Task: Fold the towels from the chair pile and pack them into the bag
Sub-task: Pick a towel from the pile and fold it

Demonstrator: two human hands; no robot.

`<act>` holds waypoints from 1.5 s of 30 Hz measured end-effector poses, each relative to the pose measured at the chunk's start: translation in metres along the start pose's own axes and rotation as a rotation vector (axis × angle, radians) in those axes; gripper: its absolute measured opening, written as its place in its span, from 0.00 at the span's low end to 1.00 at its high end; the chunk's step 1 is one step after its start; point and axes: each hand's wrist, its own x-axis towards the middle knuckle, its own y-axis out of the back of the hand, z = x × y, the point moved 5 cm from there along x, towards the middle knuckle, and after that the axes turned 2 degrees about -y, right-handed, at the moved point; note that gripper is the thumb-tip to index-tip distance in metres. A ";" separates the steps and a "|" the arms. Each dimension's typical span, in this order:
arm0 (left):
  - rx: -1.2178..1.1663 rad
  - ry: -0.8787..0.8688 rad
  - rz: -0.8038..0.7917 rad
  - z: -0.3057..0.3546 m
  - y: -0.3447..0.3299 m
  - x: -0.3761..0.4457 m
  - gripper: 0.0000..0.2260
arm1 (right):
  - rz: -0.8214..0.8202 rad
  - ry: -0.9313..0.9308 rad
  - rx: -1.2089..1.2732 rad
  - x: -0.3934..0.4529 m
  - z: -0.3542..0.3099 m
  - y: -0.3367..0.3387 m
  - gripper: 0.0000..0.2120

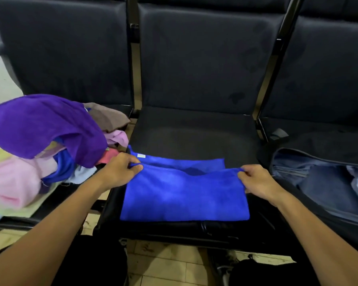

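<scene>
A row of dark padded seats (pixel 194 129) carries everything. On the left seat, spilling toward its front edge, lies the pile (pixel 50 145) of loose towels, a purple one on top, with pink, brown and pale ones under it. On the right seat an open bag (pixel 318 178) sits with its mouth facing up and some blue-grey cloth already inside.

The blue towel (pixel 182 193) lies on the middle seat, near its front edge, folded over once so the top layer stops short of the back edge of the layer beneath; a small white label shows at its back left corner.

The left hand (pixel 118 170) pinches the top layer's back left corner between thumb and fingers. The right hand (pixel 256 180) pinches the back right corner the same way.

The towel looks soft, light and limp, a fleecy cloth that will sag wherever it is unsupported and cannot break. Corners are the sensible hold: gripping both keeps the edge taut so the next fold lands square.
</scene>
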 end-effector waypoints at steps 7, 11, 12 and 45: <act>0.083 0.034 -0.026 0.006 -0.003 0.028 0.10 | 0.120 0.007 -0.141 0.034 -0.014 -0.007 0.17; 0.206 0.030 -0.187 -0.005 -0.017 0.037 0.09 | 0.038 -0.014 -0.174 0.045 -0.014 -0.021 0.14; 0.252 0.029 -0.219 -0.007 -0.020 0.038 0.09 | 0.021 -0.018 -0.191 0.047 -0.014 -0.024 0.13; 0.336 0.016 0.089 -0.016 -0.012 0.064 0.07 | 0.059 0.100 -0.449 0.071 -0.026 -0.042 0.10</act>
